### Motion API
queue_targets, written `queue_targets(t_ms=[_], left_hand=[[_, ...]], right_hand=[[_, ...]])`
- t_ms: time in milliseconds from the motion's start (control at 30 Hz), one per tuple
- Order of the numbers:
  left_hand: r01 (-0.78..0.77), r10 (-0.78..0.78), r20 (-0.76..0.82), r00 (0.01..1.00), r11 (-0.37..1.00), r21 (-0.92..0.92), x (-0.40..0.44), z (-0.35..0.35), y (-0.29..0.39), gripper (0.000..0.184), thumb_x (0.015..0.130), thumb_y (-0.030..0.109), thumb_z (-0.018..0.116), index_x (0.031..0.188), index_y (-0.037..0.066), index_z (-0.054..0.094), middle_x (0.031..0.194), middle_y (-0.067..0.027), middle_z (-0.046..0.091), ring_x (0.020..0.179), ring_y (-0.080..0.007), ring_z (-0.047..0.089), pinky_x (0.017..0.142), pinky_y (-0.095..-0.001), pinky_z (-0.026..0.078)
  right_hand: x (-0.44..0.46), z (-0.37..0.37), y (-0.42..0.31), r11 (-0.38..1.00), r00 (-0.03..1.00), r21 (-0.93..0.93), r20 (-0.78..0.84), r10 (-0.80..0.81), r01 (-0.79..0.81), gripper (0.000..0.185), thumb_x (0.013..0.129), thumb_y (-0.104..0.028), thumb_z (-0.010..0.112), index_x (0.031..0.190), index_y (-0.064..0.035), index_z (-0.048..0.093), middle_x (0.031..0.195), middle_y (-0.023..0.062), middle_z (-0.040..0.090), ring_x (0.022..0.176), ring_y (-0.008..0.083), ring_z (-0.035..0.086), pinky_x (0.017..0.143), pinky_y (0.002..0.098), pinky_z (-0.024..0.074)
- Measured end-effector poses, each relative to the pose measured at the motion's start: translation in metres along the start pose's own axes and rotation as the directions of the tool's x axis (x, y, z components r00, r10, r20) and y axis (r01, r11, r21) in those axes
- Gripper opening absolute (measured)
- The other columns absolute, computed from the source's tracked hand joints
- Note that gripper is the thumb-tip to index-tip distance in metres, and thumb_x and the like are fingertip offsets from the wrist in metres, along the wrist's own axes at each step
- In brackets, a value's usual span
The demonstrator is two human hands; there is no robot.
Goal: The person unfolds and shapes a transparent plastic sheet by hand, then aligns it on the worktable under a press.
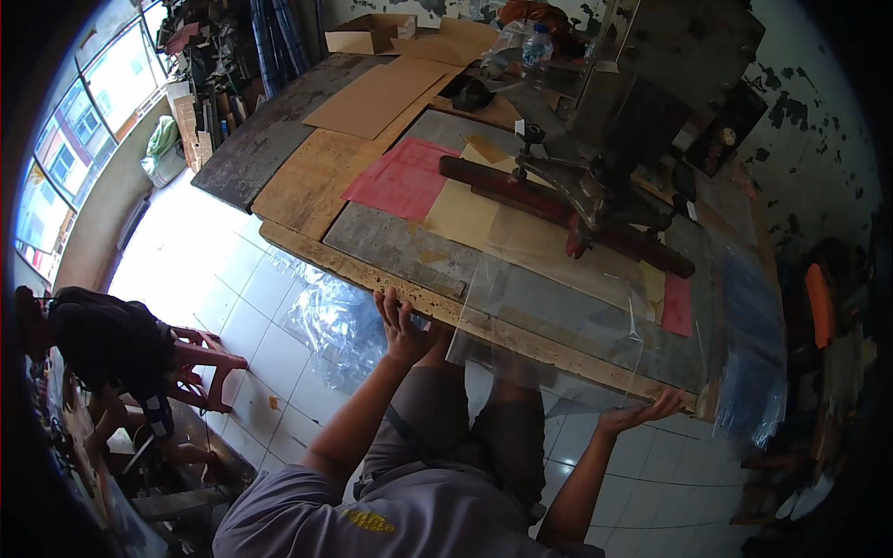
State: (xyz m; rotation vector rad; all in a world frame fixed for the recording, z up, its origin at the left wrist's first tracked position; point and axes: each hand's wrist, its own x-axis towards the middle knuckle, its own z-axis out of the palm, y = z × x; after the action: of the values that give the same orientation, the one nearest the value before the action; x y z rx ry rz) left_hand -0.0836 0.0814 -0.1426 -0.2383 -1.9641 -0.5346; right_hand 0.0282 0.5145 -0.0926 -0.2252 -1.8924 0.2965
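My left hand (405, 333) is at the front edge of the worktable (372, 290), its fingers raised and apart against the wooden rim, with nothing visible in it. Farther right, my right hand (642, 415) has its fingers stretched out along the same edge, beside the lower right part of a clear plastic sheet (558, 321). That sheet lies partly on the table and hangs over the front edge above my lap. Whether the right hand touches it, I cannot tell. Behind the sheet a dark red press bar (558, 209) spans yellow and red sheets (400, 177).
The heavy press (642, 121) towers over the table. Cardboard (372, 98) and a water bottle (537, 46) are at the back. Stacked clear plastic (752, 344) drapes over the right end. Crumpled plastic (335, 325) lies on the floor. Another person (102, 344) sits near a red stool (209, 358).
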Motion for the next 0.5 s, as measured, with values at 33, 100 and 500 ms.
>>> queue_targets(t_ms=[33, 100, 500], left_hand=[[-0.002, 0.001, 0.023, 1.0, 1.0, 0.007, 0.0, -0.003, -0.001, 0.093, 0.078, 0.025, 0.083, 0.15, 0.009, 0.027, 0.153, -0.0331, 0.03, 0.146, -0.0606, 0.023, 0.118, -0.0724, 0.022], [0.001, -0.003, 0.054, 0.999, 1.0, 0.028, -0.003, -0.006, -0.003, 0.095, 0.077, 0.026, 0.083, 0.151, 0.009, 0.026, 0.153, -0.0328, 0.031, 0.146, -0.0606, 0.022, 0.118, -0.0723, 0.022], [0.015, -0.016, 0.022, 1.0, 1.0, 0.026, -0.002, -0.002, 0.001, 0.098, 0.079, 0.033, 0.084, 0.153, 0.009, 0.024, 0.154, -0.0328, 0.029, 0.148, -0.0602, 0.019, 0.119, -0.0726, 0.02]], right_hand=[[-0.001, -0.002, 0.001, 1.0, 1.0, -0.008, 0.02, 0.001, -0.001, 0.063, 0.11, -0.045, 0.022, 0.155, -0.0024, 0.034, 0.166, 0.0218, 0.027, 0.157, 0.0431, 0.011, 0.124, 0.065, 0.0071], [-0.002, -0.005, 0.003, 1.0, 0.999, -0.025, 0.048, -0.005, 0.006, 0.063, 0.11, -0.045, 0.023, 0.155, -0.0023, 0.033, 0.166, 0.0218, 0.025, 0.157, 0.0441, 0.01, 0.124, 0.0655, 0.0073], [-0.002, 0.002, -0.007, 0.999, 0.999, 0.03, -0.011, 0.031, -0.031, 0.058, 0.11, -0.038, 0.023, 0.155, -0.0026, 0.032, 0.167, 0.0229, 0.021, 0.156, 0.0465, 0.008, 0.123, 0.0657, 0.0104]])
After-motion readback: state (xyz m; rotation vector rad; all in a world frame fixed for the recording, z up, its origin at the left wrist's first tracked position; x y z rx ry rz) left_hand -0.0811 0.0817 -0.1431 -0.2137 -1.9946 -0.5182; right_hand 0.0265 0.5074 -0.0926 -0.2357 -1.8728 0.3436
